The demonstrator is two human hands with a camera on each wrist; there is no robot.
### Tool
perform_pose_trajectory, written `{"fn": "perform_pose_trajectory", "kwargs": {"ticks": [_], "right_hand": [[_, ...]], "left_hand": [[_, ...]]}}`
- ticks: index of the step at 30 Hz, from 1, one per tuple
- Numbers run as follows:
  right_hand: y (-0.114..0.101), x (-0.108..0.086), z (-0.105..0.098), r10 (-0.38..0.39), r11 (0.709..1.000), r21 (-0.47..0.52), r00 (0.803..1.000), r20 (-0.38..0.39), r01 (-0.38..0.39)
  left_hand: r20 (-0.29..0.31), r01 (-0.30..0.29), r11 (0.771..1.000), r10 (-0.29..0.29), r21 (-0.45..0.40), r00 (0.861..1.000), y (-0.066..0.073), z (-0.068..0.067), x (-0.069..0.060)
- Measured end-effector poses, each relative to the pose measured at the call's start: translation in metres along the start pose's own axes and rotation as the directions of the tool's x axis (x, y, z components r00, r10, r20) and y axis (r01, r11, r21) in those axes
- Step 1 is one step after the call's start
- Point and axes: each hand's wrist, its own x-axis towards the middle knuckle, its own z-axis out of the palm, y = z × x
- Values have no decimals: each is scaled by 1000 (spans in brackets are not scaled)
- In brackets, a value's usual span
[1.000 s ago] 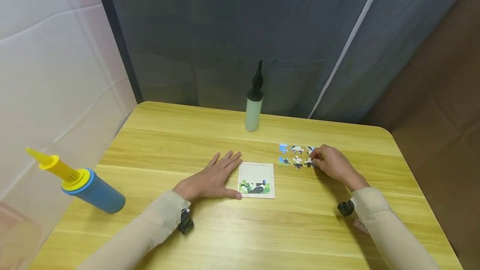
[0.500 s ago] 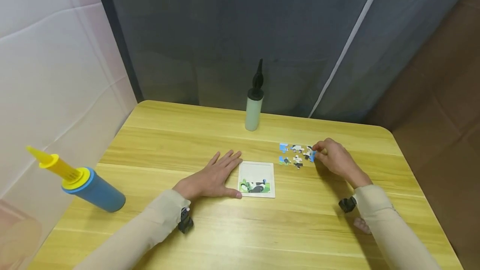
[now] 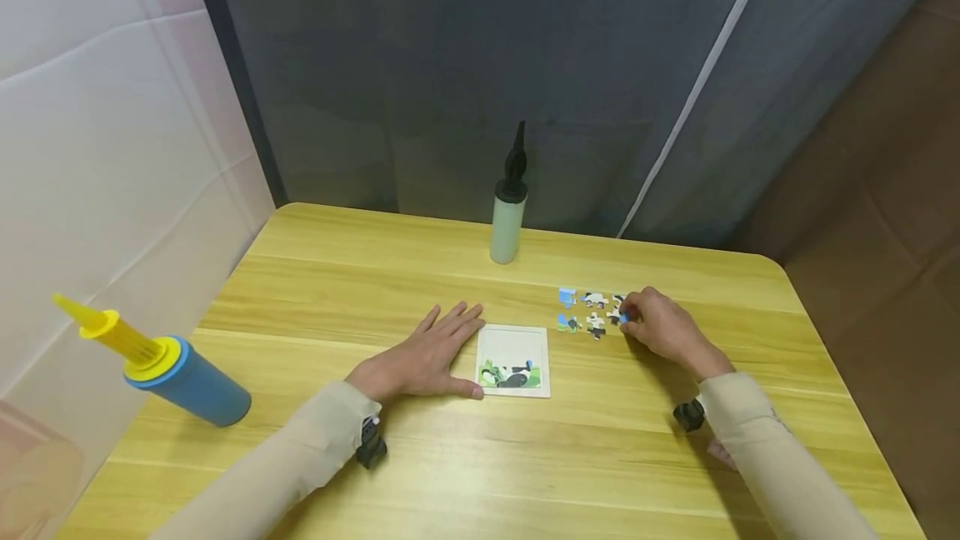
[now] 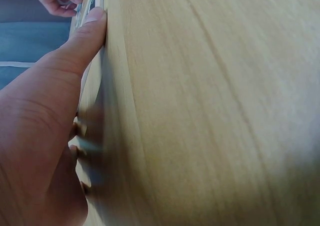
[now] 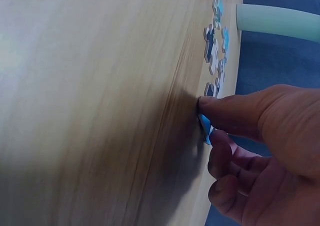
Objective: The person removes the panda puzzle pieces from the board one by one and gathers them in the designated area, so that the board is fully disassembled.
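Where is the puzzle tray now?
In the head view, the puzzle tray lies on the table just right of the left hand, left of the loose puzzle pieces.

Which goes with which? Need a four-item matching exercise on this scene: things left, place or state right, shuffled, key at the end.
1. right hand
2. puzzle frame
3. blue pump
4. pale green pump

A. near the far edge of the table
B. touching a partly blue puzzle piece
C. on the left side of the table
D. filled only along its near side

Pairs: 1-B, 2-D, 3-C, 4-A
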Motion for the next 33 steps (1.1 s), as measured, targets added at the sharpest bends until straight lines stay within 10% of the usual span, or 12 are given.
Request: {"fn": "perform_pose_trajectory", "kwargs": {"ticks": [19, 33], "right_hand": [[-1, -5, -4, -66, 998, 19, 998, 2, 66], [-69, -4, 3, -181, 982, 60, 983, -8, 181]], "left_hand": [[10, 11, 1000, -11, -12, 1000, -2, 1, 1], [0, 8, 1000, -8, -15, 1000, -1, -1, 2]]}}
